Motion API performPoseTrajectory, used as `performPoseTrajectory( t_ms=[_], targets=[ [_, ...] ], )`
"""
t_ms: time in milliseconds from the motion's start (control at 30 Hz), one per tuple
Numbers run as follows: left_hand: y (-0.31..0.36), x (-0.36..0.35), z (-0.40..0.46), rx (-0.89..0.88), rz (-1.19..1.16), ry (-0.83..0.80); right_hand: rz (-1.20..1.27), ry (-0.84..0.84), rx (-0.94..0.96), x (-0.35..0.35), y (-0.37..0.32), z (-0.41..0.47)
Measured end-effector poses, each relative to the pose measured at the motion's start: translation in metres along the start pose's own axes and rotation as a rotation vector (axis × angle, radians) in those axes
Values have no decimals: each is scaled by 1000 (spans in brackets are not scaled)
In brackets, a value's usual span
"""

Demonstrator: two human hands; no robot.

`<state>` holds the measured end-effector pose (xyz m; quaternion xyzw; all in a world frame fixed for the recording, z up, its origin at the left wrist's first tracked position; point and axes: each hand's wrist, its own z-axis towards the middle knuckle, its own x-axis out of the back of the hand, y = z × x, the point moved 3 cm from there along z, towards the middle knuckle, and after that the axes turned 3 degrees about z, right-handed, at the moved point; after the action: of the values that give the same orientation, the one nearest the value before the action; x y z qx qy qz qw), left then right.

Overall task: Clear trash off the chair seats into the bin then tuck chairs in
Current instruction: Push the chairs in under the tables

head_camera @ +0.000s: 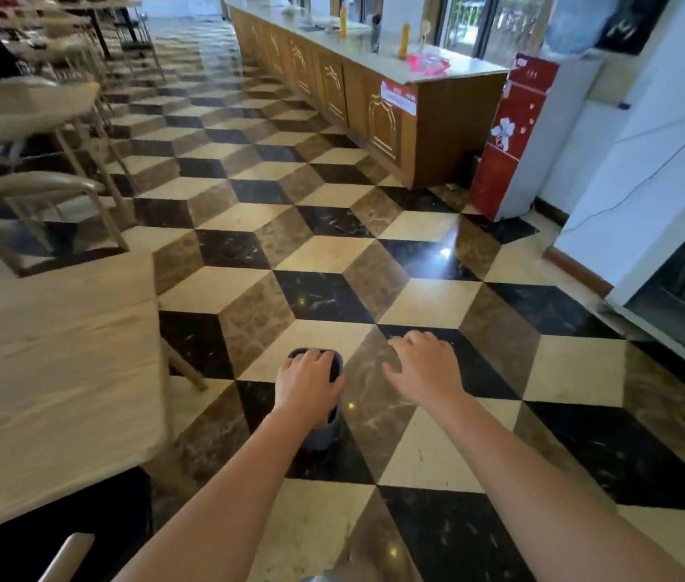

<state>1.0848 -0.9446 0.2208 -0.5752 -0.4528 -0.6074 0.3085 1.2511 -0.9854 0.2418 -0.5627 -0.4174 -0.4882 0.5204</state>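
A small dark grey bin [324, 432] stands upright on the patterned floor in front of me. My left hand [307, 382] lies over its open top, fingers curled on the far rim and thumb on the right edge. My right hand [427, 365] hovers to the right of the bin with fingers spread, holding nothing. A chair with a curved wooden back [30, 189] stands at the left beyond a light wood table [51, 371]. A pale chair seat [26, 105] shows further back. No trash can be seen on the seats from here.
A long wooden counter [374, 98] runs along the back right, with a red water dispenser [508, 140] beside its end. A white cabinet with a dark glass front [676, 254] stands at the right. More tables and chairs [80, 39] fill the far left.
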Motion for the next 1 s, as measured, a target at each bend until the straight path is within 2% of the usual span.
performPoseTrajectory(
  t_ms=[233, 433, 767, 900, 1000],
  targets=[
    [28, 17, 134, -30, 53, 12, -11, 3, -59, 32, 57, 107],
    [30, 17, 219, -8, 57, 1, -3, -57, -46, 15, 93, 187],
    [7, 26, 397, 247, 31, 94, 30, -51, 233, 8, 128, 408],
    [-12, 30, 459, 295, 166, 40, 32, -86, 354, 12, 121, 495],
    [-32, 36, 492, 386, 156, 16, 37, -143, 434, 3, 110, 549]
  ],
)
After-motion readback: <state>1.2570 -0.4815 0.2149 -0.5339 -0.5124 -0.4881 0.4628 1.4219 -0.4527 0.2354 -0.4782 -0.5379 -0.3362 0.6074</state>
